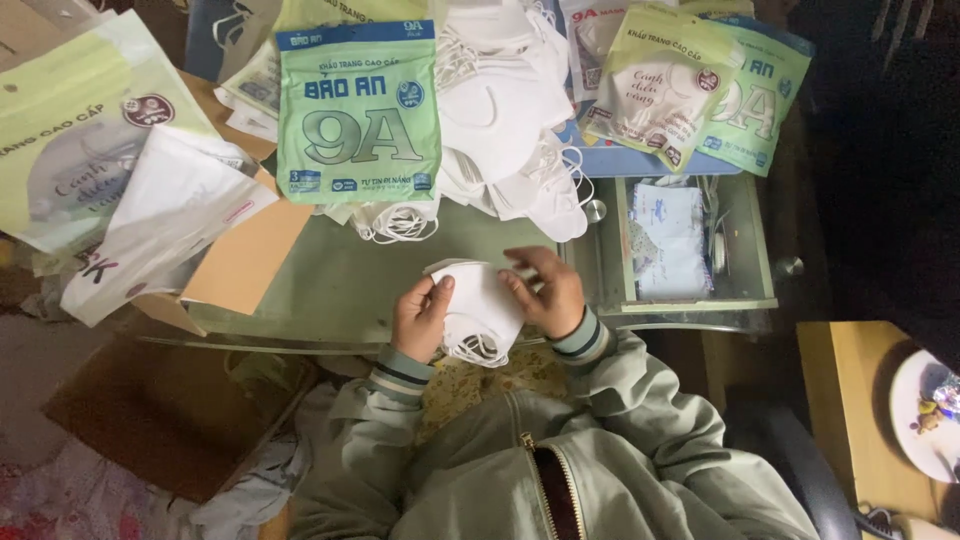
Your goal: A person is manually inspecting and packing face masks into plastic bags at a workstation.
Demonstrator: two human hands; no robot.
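we hold a stack of white masks (478, 312) between both hands. our left hand (420, 318) and right hand (545, 290) grasp its sides (green packet (358, 110) lies beyond).

- White folded fabric face mask (480, 305)
- Green plastic pouch (358, 110) with blue top band
- Grey-green cuffs (402, 372) striped dark and pale
- Pale green glass counter (340, 280)
- Brown cardboard flap (250, 255)

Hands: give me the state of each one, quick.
Left hand: fingers closed on the left edge of the stack of white face masks.
Right hand: fingers closed on the stack's right edge.
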